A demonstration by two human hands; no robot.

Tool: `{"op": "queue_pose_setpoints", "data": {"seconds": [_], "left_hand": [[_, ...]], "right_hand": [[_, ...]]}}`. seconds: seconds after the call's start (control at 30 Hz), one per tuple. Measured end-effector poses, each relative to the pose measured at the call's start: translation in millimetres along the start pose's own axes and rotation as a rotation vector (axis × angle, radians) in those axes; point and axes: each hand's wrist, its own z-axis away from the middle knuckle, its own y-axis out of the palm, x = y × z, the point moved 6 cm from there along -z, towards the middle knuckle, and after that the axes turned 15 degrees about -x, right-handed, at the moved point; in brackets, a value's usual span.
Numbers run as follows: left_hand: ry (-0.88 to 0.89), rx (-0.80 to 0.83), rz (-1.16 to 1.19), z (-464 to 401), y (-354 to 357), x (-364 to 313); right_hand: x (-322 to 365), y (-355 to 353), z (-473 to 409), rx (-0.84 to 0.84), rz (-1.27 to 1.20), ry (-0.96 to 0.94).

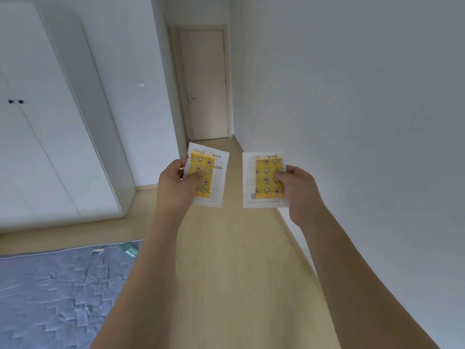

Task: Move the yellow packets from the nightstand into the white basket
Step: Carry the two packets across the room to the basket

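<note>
Packets are in hand, one each: the left hand (pixel 176 183) pinches a flat white-bordered packet with a yellow star-and-moon print (pixel 206 175), and the right hand (pixel 298 188) pinches its twin (pixel 264 180), thumbs pressed on the printed faces. Both are held upright in the air, well in front of the closed pale wooden door (pixel 204 84) down the hall. Neither nightstand nor white basket is in view, so pickup looks done; carrying and dropping remain.
</note>
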Motion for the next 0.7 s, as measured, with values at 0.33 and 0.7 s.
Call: {"op": "queue_pose_setpoints", "data": {"seconds": [0.33, 0.7], "left_hand": [[-0.077, -0.196, 0.034, -231.6, 54.5, 117.5], [-0.063, -0.217, -0.053, -492.8, 142.6, 191.1]], "right_hand": [[-65.0, 198.5, -200.9, 0.082, 0.020, 0.049], [-103.6, 412.4, -412.1, 0.167, 0.038, 0.086]]}}
